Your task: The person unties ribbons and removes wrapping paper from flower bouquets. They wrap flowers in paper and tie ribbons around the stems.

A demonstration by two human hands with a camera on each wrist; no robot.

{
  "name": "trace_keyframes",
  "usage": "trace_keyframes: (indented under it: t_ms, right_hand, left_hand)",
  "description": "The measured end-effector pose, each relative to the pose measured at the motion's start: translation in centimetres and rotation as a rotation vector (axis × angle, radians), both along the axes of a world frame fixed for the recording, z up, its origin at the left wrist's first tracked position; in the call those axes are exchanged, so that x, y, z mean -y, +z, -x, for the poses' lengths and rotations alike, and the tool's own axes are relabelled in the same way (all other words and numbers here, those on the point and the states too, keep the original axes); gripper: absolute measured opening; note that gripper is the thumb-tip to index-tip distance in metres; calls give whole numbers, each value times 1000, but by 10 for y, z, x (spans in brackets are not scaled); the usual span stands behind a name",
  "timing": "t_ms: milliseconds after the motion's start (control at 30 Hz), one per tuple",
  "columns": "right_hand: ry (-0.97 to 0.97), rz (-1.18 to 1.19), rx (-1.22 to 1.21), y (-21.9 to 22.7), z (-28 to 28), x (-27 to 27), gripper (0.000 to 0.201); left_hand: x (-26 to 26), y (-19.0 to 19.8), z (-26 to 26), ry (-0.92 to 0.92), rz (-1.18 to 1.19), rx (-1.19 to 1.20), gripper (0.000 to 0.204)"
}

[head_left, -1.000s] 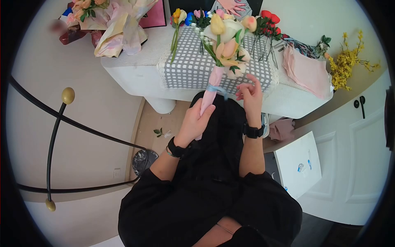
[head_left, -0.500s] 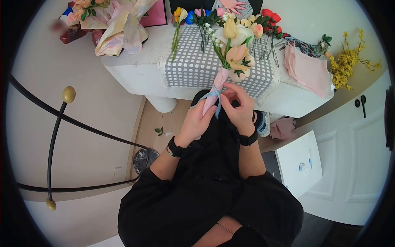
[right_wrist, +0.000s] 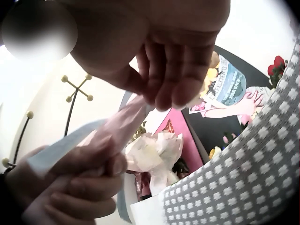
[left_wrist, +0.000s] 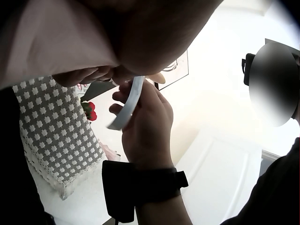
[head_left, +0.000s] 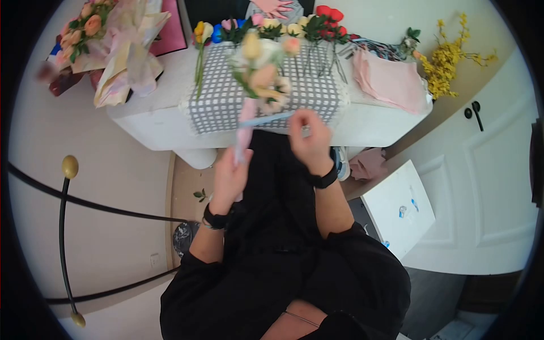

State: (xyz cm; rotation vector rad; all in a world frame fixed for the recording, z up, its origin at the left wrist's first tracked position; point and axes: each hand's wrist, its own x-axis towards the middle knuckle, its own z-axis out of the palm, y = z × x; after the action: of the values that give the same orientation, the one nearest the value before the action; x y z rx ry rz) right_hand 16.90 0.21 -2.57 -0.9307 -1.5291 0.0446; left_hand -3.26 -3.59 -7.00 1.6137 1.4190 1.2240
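Note:
My left hand (head_left: pixel 229 175) grips the pink-wrapped stems (head_left: pixel 245 135) of a small bouquet of artificial flowers. Its cream, yellow and peach blooms (head_left: pixel 263 72) point away from me, blurred in the head view. A pale blue ribbon (head_left: pixel 267 119) runs from the wrapped stems to my right hand (head_left: pixel 310 139), whose thumb and fingers pinch it to the right of the bouquet. In the left wrist view, a length of ribbon (left_wrist: pixel 127 107) hangs across the right palm. The right wrist view has the left hand (right_wrist: pixel 86 192) wrapped around the pink stems, with ribbon (right_wrist: pixel 65 144) beside them.
Ahead is a white table (head_left: pixel 141 122) with a grey-and-white checked runner (head_left: pixel 212 113). Along its back lie loose flowers, including red roses (head_left: pixel 330 20). Pink wrapping sheets (head_left: pixel 388 82) lie right, near yellow blossoms (head_left: pixel 450 65). Wrapped bouquets (head_left: pixel 122 62) are at left; a white drawer unit (head_left: pixel 396 209) stands right.
The right hand went from beside the bouquet, fingers apart, to the ribbon at the stems, and has now drawn it out to the right. The head view has shifted, so the table appears further left.

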Motion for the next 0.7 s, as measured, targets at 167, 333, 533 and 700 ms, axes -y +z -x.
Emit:
trace_keyframes:
  t_ms: [167,333,533,700]
  right_hand:
    - [7,12,-668,23,-81,-31,5]
    - [226,386,309,50,-77,-41,9]
    - [109,394,340,76,-147,-164,10]
    - [-255,465,-123,102,-237,-239,54]
  left_hand:
    - [-11,4,20,127,52,512,18]
    - [-14,6,22,104,58,559,15]
    - [-12,-3,8,90,95,537,13]
    - [-16,-7,3,80,107,542,12]
